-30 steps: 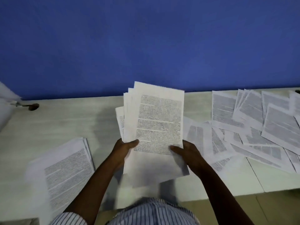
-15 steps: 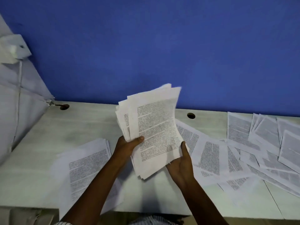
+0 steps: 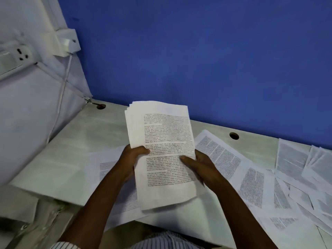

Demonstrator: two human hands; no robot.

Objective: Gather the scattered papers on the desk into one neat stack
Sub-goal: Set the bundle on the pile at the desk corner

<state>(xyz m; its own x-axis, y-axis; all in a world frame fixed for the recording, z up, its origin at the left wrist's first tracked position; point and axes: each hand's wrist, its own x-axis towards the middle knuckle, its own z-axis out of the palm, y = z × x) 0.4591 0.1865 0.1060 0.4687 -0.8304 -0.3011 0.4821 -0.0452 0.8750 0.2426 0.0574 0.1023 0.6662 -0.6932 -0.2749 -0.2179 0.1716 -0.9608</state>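
I hold a bundle of printed papers [image 3: 161,141] upright above the pale desk [image 3: 86,137]. My left hand [image 3: 133,159] grips its left edge, thumb on the front sheet. My right hand [image 3: 199,168] grips the right edge, thumb laid across the text. The sheets in the bundle lie nearly flush, with slight offsets at the top left corner. A separate small pile of papers [image 3: 106,168] lies flat on the desk under my left forearm. Several loose sheets [image 3: 251,177] are spread over the desk to the right.
A blue wall [image 3: 197,60] stands behind the desk. A pale side panel with a socket strip [image 3: 18,56] and a white cable [image 3: 62,90] is on the left. Two round cable holes [image 3: 234,136] sit near the desk's back edge. The desk's front edge runs just below my forearms.
The bundle has turned from a tilted, fanned spread to upright and more even. The view has swung left, showing more of the side panel.
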